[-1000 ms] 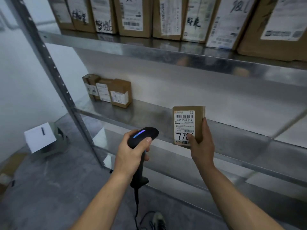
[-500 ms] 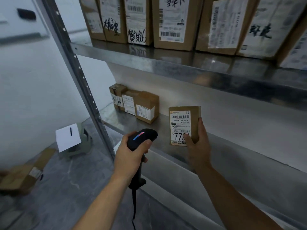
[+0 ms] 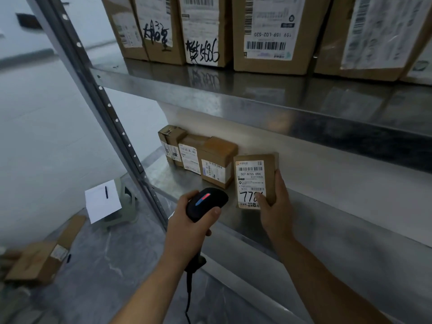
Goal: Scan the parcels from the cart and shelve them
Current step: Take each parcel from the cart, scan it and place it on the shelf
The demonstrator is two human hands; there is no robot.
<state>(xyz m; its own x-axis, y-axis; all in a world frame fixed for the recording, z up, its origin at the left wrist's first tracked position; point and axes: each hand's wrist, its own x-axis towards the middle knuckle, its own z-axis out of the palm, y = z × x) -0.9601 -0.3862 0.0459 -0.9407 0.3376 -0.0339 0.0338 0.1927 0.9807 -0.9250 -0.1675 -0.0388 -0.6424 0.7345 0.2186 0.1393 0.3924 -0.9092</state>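
My right hand (image 3: 274, 208) grips a small brown parcel (image 3: 254, 178) upright, label facing me, thumb over the handwritten number. The parcel is just right of three small boxes (image 3: 198, 155) standing in a row on the middle metal shelf (image 3: 327, 206); whether it rests on the shelf I cannot tell. My left hand (image 3: 187, 225) holds a black handheld barcode scanner (image 3: 205, 202) by its handle, a red and blue light lit on top, its head pointing at the parcel's lower left. The scanner's cable hangs down.
Larger cardboard boxes (image 3: 268, 31) line the upper shelf (image 3: 210, 94). A perforated steel upright (image 3: 100, 94) runs down the left. On the floor at left lie a cardboard box (image 3: 39, 260) and a grey device with a white sheet marked "1" (image 3: 102, 199).
The parcel in my right hand has moved left along the shelf, close to the three small boxes. The view has swung left with it. The scanner's light now shows red.
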